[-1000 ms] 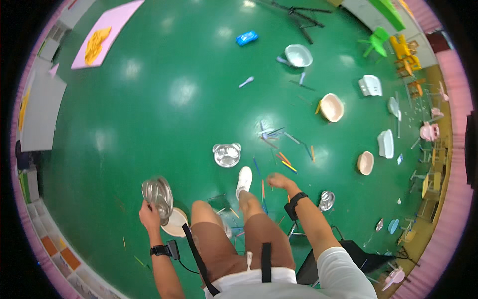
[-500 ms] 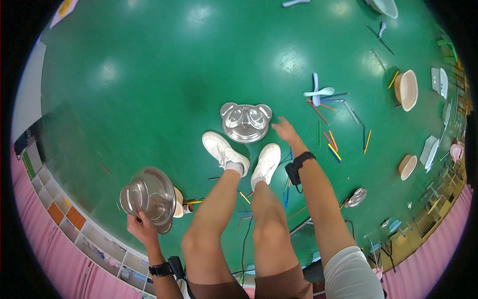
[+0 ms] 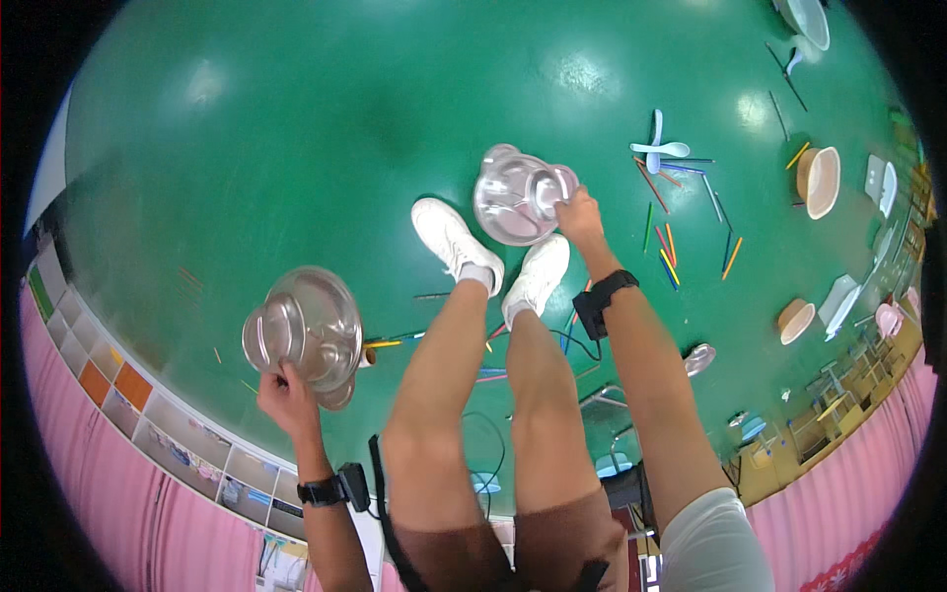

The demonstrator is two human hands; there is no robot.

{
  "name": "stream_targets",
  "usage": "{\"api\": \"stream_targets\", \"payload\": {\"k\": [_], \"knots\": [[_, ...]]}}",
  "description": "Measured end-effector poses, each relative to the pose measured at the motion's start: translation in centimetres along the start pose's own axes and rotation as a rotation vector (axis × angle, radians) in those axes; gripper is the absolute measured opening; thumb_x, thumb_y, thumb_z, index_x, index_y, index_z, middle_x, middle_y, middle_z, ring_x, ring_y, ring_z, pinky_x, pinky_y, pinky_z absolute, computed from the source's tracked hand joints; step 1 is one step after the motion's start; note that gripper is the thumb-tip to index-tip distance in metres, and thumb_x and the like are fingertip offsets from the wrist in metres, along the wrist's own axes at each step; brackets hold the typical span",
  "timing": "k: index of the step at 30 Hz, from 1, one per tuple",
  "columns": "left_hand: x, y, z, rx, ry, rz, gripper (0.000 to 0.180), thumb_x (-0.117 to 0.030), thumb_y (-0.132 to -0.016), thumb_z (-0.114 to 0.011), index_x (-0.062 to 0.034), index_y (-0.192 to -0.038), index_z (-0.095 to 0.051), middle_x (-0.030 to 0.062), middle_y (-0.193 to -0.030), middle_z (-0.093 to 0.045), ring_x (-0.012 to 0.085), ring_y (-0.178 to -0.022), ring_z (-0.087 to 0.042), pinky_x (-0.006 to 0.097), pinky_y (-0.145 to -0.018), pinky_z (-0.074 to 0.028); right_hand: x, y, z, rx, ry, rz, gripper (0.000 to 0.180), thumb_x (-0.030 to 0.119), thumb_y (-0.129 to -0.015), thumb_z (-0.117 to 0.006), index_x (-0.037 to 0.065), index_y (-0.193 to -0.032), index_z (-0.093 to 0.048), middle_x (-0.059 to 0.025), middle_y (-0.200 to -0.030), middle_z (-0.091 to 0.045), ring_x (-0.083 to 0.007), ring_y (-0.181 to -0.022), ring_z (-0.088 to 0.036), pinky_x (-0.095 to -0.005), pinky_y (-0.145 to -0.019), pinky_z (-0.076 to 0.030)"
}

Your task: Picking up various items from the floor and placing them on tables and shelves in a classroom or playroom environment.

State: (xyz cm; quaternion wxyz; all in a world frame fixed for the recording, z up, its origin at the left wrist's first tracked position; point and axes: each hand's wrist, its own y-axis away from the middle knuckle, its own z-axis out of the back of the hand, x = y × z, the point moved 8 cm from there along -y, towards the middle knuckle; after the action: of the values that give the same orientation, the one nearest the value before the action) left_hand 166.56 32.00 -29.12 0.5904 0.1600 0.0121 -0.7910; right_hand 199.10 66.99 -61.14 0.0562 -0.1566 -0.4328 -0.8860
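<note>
On the left, my left hand point(image 3: 288, 398) pinches the rim of a shiny metal divided plate point(image 3: 330, 316), shaped like a bear's head with round ears. The plate is held up off the floor, tilted. Ahead of my shoes, my right hand point(image 3: 580, 217) grips a second bear-shaped metal plate point(image 3: 508, 197) by its right-hand ear side. This plate looks raised and tilted, and is slightly smeared by motion. My right fingertips are partly hidden against it.
Several coloured pencils point(image 3: 668, 247) and a few pale spoons point(image 3: 663, 150) are scattered on the green floor point(image 3: 326, 128) to the right. Beyond are beige basins point(image 3: 818, 184) and another metal dish point(image 3: 699, 359). A dark cable point(image 3: 502, 449) runs by my legs; cubby shelves point(image 3: 178, 434) stand left.
My right hand has taken hold of the plate lying ahead of my shoes and tilted it up. My left hand still holds its plate. The whole view has shifted somewhat.
</note>
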Motion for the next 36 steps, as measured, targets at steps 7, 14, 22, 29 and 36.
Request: {"api": "stream_targets", "payload": {"k": [7,14,22,29,36], "knots": [[-2.9,0.1,12.5,-0.062,0.175,0.135,0.022,-0.010,-0.080,-0.057,0.0062,-0.066,-0.053,0.0053,-0.055,-0.045,0.0101,-0.055,-0.039,0.030,-0.049,-0.035,-2.8,15.5,14.9,0.053,0.332,-0.098,0.052,0.036,-0.078,-0.060,-0.005,-0.109,-0.050,-0.0299,-0.098,-0.061,-0.0438,-0.093,-0.059,-0.0488,-0.082,-0.048],[-6.8,-0.9,26.3,-0.018,0.412,0.197,0.023,-0.013,-0.078,-0.058,0.0067,-0.067,-0.053,0.0122,-0.054,-0.051,0.0130,-0.051,-0.044,0.033,-0.048,-0.037,-1.9,32.4,33.1,0.046,0.494,-0.069,0.048,0.027,-0.073,-0.063,-0.005,-0.108,-0.052,-0.0327,-0.099,-0.058,-0.0427,-0.097,-0.058,-0.0499,-0.081,-0.047],[-10.6,-5.2,31.6,0.138,0.380,0.075,0.031,-0.025,-0.081,-0.059,0.0041,-0.070,-0.057,0.0219,-0.065,-0.059,0.0353,-0.060,-0.059,0.042,-0.057,-0.044,11.7,39.4,39.7,-0.115,0.401,0.012,0.046,0.029,-0.081,-0.055,-0.002,-0.114,-0.049,-0.0300,-0.097,-0.060,-0.0468,-0.090,-0.058,-0.0518,-0.080,-0.046],[-9.7,-9.8,32.1,0.206,0.205,0.091,0.032,-0.030,-0.080,-0.060,0.0013,-0.075,-0.058,0.0210,-0.075,-0.061,0.0399,-0.075,-0.059,0.047,-0.064,-0.045,22.1,33.4,42.7,-0.153,0.151,0.221,0.039,0.020,-0.080,-0.058,0.000,-0.113,-0.052,-0.0266,-0.084,-0.063,-0.0371,-0.069,-0.065,-0.0426,-0.062,-0.053],[-2.0,-12.6,34.1,0.113,0.159,0.322,0.032,-0.029,-0.080,-0.057,0.0020,-0.076,-0.058,0.0214,-0.076,-0.061,0.0410,-0.075,-0.059,0.048,-0.065,-0.045,37.8,26.2,44.3,-0.165,0.469,0.504,0.035,0.026,-0.085,-0.052,-0.003,-0.102,-0.055,-0.0293,-0.087,-0.061,-0.0456,-0.079,-0.060,-0.0522,-0.071,-0.048]]}}
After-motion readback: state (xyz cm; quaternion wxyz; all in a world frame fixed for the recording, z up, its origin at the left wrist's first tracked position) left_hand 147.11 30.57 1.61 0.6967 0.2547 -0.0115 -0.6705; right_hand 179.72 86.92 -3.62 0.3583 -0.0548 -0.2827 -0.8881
